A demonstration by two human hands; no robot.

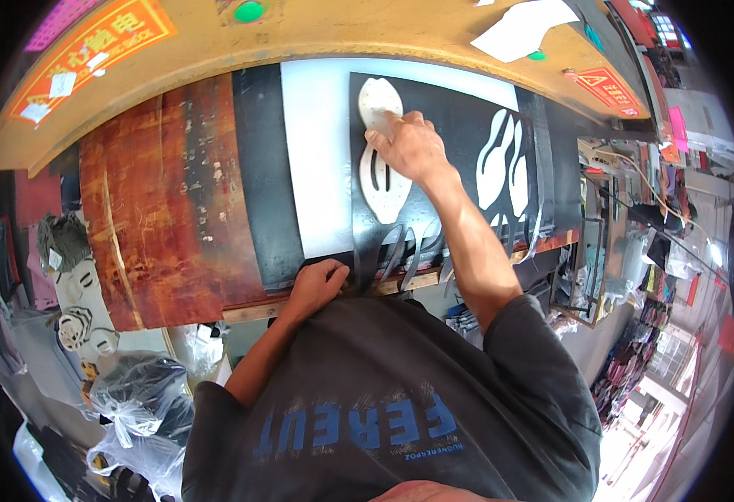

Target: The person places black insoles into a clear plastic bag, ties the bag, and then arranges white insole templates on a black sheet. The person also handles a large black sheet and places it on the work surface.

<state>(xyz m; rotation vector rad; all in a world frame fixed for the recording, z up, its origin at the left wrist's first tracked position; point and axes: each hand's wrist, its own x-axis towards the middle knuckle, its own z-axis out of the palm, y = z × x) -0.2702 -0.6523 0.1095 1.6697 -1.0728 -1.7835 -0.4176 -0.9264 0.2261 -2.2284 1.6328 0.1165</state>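
Observation:
My right hand (413, 146) is closed over the narrow waist of a white sole-shaped piece (386, 197), probably a cutting die, with dark slots in its lower half. This piece lies on a black sheet (446, 117), near the sheet's left edge. Further right, slender sole-shaped areas (491, 180) show white against the black, apparently cut-outs over the white board (321, 159) underneath. At the front table edge my left hand (318, 284) rests with its fingers loosely stretched, holding nothing that I can see. Thin black strips (409, 255) curl at the sheet's front edge, beside that hand.
A yellow machine beam (300, 33) with warning stickers spans the far side above the table. To the left is a worn reddish-brown surface (166, 209). Clear plastic bags (137, 393) sit at lower left. A metal-framed rack (584, 268) stands at right.

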